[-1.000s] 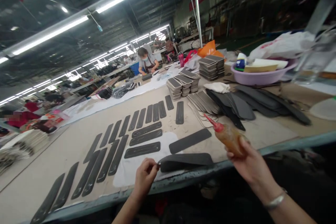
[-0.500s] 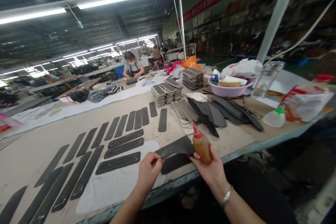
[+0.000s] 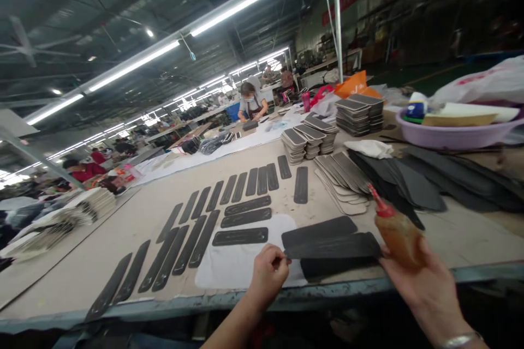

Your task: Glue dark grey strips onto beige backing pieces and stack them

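On the beige-covered desk [image 3: 135, 229], the left hand [image 3: 268, 272] pinches the left end of a thin, dull-black strip [image 3: 333, 247], while the right hand [image 3: 428, 289], wrapped around an amber squeeze bottle with a red nozzle [image 3: 401, 234], is right by the strip's other end; I cannot tell whether it grips that too. Just beyond the hands lies a second dull-black strip [image 3: 321, 231], seemingly uncoated, and farther off, left of the left hand, many dark, rounded oblongs with glossy streaks [image 3: 239, 236] look already coated.
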Demonstrator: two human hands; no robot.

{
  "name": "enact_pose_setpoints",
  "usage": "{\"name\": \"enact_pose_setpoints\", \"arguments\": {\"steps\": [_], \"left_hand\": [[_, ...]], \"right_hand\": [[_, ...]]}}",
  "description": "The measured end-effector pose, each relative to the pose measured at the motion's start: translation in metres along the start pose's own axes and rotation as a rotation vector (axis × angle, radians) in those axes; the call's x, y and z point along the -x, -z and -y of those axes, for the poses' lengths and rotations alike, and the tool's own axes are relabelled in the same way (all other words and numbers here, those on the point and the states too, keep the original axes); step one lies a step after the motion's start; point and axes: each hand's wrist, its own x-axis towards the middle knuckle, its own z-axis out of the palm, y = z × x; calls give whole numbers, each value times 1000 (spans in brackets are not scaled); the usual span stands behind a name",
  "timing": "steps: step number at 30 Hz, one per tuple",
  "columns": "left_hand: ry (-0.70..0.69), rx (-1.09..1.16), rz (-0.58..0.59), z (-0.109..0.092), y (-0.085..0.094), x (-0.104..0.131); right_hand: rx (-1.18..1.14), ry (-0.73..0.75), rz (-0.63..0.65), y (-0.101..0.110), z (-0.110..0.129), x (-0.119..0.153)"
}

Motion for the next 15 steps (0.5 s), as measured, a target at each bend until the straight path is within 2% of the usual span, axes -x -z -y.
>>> {"name": "enact_pose_setpoints", "arguments": {"steps": [3, 6, 10, 15], "left_hand": [[17, 18, -5, 8, 9, 1], [5, 6, 32, 17, 29, 7], [-28, -85, 104, 36, 77, 23], [-54, -269, 136, 75, 145, 39]], "right_hand": [[34, -1, 65, 3, 5, -1], [5, -21, 88, 6, 6, -2], [9, -32, 38, 5, 3, -3], [97, 18, 44, 6, -2, -6]]}}
